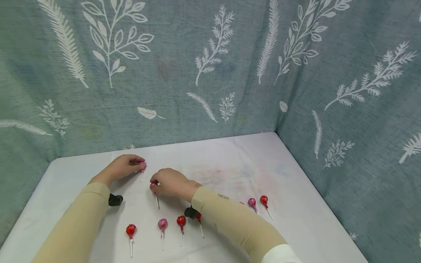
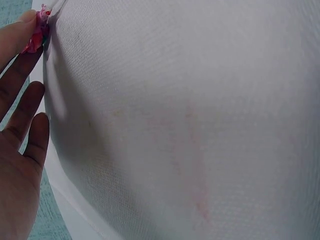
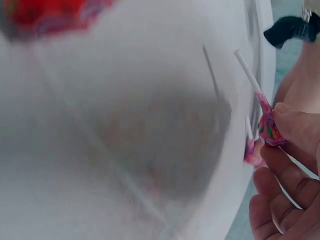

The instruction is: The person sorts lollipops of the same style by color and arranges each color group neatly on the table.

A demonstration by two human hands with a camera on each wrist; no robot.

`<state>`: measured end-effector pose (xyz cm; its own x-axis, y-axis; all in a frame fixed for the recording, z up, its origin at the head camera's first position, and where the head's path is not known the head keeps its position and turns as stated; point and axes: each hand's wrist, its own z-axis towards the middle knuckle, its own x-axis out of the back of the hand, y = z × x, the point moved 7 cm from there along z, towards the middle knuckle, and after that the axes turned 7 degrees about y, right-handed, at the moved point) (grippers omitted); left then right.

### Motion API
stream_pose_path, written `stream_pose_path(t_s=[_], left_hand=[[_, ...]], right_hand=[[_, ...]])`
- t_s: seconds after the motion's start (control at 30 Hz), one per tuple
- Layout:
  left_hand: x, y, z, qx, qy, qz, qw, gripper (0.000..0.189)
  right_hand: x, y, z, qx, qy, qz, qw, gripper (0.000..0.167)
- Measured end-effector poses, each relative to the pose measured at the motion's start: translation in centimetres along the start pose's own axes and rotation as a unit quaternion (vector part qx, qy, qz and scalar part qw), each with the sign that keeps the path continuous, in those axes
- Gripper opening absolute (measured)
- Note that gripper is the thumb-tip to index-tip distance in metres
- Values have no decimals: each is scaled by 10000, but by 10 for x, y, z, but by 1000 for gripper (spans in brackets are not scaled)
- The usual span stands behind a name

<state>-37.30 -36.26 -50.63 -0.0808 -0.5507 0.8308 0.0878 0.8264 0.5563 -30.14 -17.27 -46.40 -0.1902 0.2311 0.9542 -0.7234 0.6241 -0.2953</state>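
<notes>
At the back left of the white table, my left hand [image 1: 123, 168] pinches a pink-wrapped lollipop [image 1: 142, 166] by its head, the white stick pointing toward me. In the left wrist view its crinkled wrapper [image 2: 39, 34] sits between thumb and forefinger. Just right and nearer, my right hand [image 1: 174, 183] holds a second pink lollipop [image 3: 269, 122] between thumb and fingertips. Its stick angles out over the cloth, and the other fingers are loosely bent. Behind it in the right wrist view, part of another pink lollipop [image 3: 254, 152] shows.
In front lie a red lollipop [image 1: 131, 231], a pink one [image 1: 162, 224] and another red one [image 1: 181, 221]. A further red lollipop [image 1: 198, 217] is partly behind the right wrist's black camera [image 1: 191, 212]. To the right are a purple [image 1: 252, 203] and a red lollipop [image 1: 264, 200]. Patterned curtains [image 1: 177, 73] border the table [image 1: 263, 157].
</notes>
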Motion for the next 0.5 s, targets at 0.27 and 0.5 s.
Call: stream_pose_path(t_s=[0.27, 0.5], left_hand=[[0, 2, -2, -57, 78, -25, 10000, 47], [0, 2, -2, -51, 97, -76, 9999, 47]], right_hand=[[4, 13, 16, -8, 97, -115, 9999, 17], [12, 27, 29, 43, 396, -103, 9992, 15]])
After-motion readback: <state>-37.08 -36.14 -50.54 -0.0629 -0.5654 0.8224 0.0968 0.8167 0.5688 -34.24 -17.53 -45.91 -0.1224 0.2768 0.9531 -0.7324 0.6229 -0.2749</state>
